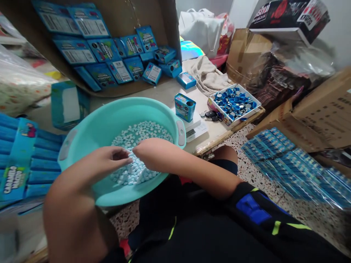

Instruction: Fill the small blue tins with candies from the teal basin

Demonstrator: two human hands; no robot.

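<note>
A turquoise plastic tub [93,118] with grey handles holds many small pale-blue and white candies [134,171]. Over the candies, my left hand [115,157] is cupped, thumb and fingers apart, and nothing shows between them. My right hand [152,153] is closed just beside it, low over the pile; its fingers are turned away, so their contents are hidden. Right of the tub, a blue candy box [185,107] with a round opening stands on a white digital scale [199,129].
A cardboard carton [123,22] holds several blue boxes at the back. A white tray [256,104] of blue caps and car keys [212,115] lie to the right. Flat blue packaging [16,157] lies left; wrapped blue packs [296,168] are on the floor beside brown cartons [320,106].
</note>
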